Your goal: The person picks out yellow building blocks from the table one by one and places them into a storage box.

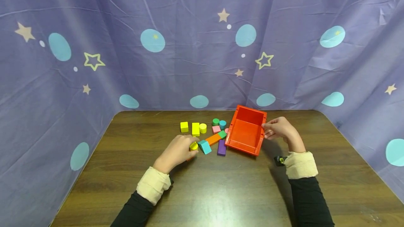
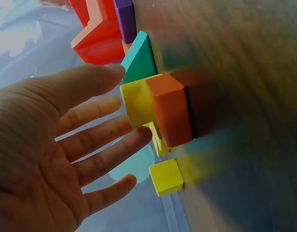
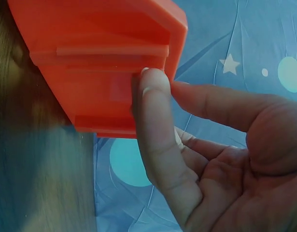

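Note:
My left hand (image 1: 178,150) reaches over the blocks at the left of the pile. In the left wrist view its fingers (image 2: 97,137) are extended and spread, the thumb tip right by a yellow block (image 2: 137,102). An orange block (image 2: 172,111) stands beside that yellow block, and a teal triangular block (image 1: 205,146) lies just to the right. My right hand (image 1: 279,130) pinches the right rim of a red plastic bin (image 1: 244,132) between thumb and fingers, seen close in the right wrist view. The bin's open side faces up and toward me.
Behind the left hand are a yellow cube (image 1: 184,127), a yellow rectangular block (image 1: 195,129) and a yellow cylinder (image 1: 203,128). Between hand and bin lie green, blue, pink and orange blocks and a purple block (image 1: 222,148). A patterned curtain (image 1: 195,62) borders the wooden table (image 1: 221,192).

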Demonstrator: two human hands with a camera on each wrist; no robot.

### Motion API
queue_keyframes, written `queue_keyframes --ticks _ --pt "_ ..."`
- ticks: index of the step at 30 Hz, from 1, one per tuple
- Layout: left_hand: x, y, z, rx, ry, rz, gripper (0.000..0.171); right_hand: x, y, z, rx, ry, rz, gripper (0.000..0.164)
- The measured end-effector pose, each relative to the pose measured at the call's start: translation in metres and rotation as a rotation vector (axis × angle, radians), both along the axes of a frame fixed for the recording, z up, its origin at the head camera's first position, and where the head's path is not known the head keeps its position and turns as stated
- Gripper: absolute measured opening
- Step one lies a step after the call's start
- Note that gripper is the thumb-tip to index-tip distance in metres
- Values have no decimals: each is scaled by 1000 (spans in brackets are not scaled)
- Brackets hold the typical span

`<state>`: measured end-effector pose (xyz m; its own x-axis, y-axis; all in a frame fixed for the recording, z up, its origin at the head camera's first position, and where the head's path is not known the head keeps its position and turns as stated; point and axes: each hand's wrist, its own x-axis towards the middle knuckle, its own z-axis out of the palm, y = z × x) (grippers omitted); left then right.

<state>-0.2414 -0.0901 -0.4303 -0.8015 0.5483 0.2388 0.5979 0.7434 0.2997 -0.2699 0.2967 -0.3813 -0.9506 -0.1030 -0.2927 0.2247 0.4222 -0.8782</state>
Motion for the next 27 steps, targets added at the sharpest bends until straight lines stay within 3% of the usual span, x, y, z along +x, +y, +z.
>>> queue_keyframes --ticks 9,18,27 --pt "1 4 -4 -36 35 -30 30 -1 -1 -1 -18 8 -48 42" --pt "0 4 -5 -36 10 -22 30 -4 -3 -4 -110 -9 -158 38" --pt "1 5 -4 -27 13 -19 28 -6 -4 -4 -195 -58 -178 41"
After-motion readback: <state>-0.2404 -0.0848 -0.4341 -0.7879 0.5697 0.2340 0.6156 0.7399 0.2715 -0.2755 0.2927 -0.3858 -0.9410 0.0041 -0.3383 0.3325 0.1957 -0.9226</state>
